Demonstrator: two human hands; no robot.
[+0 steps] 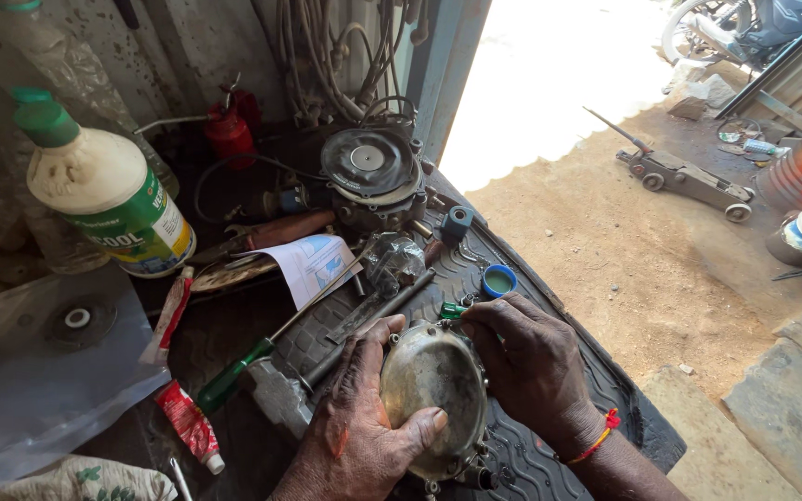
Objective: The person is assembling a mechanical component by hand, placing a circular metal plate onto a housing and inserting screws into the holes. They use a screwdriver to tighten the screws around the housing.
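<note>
Red-and-orange thread band (599,439), right wrist

2 hands (364,417), 1 metal cover (433,380), 1 bottle (109,190), 2 tubes (189,422), 1 screwdriver (262,348)

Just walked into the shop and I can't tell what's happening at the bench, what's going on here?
A person is working on a round metal cover lying on a ribbed black mat. The left hand steadies it, thumb pressed across its domed face. The right hand is at its upper edge, fingertips by a small green piece. Nearby lie a green-handled screwdriver, a blue cap, a white bottle and a red tube.
</note>
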